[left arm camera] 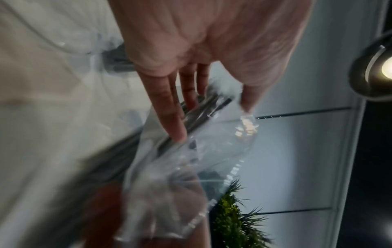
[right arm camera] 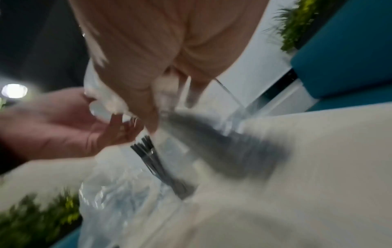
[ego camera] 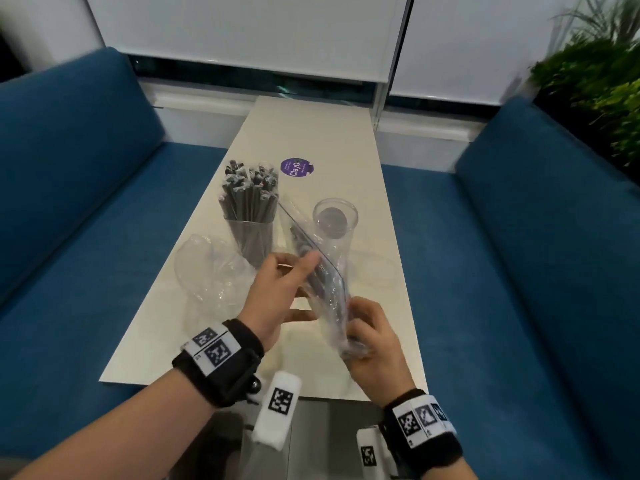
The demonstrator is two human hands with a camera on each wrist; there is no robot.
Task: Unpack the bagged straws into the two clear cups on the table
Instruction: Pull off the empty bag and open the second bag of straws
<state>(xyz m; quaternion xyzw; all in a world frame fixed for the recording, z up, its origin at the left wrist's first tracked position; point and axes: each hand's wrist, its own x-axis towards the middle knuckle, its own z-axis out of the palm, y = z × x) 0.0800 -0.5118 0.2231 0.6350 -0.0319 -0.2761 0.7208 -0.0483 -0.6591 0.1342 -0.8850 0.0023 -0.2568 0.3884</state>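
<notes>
since everything hinges on which end of the bag points at the empty cup, that's what i'd look at first: the clear bag of straws (ego camera: 322,271) is held up off the table (ego camera: 381,306) between both hands, with its long axis running from the near end, at the right hand, up and away toward the far end, which sits just beside the empty clear cup (ego camera: 335,216). the right hand (ego camera: 372,344) has its fingers curled round the crumpled near end of the bag, bunching the plastic. the left hand (ego camera: 280,292) comes in from the left side, fingers fairly straight and close together lying along the bag's flank, with the thumb on the other side, so it looks like a loose pinch through the film rather than a fist; the left wrist view shows the fingertips (left arm camera: 178,135) pressing on the dark straws (left arm camera: 201,107) through the plastic. the other clear cup (ego camera: 251,233), left of the empty one, is already packed with straws, and a second, crumpled bag (ego camera: 211,271) lies on the table beside it. so i'd guess this is the second half of the job. the bag's far end is nearer the empty cup than either hand is, so my read is the straws need to slide out that way. can't tell from these shots whether that far end is actually open, too blurry.
</notes>
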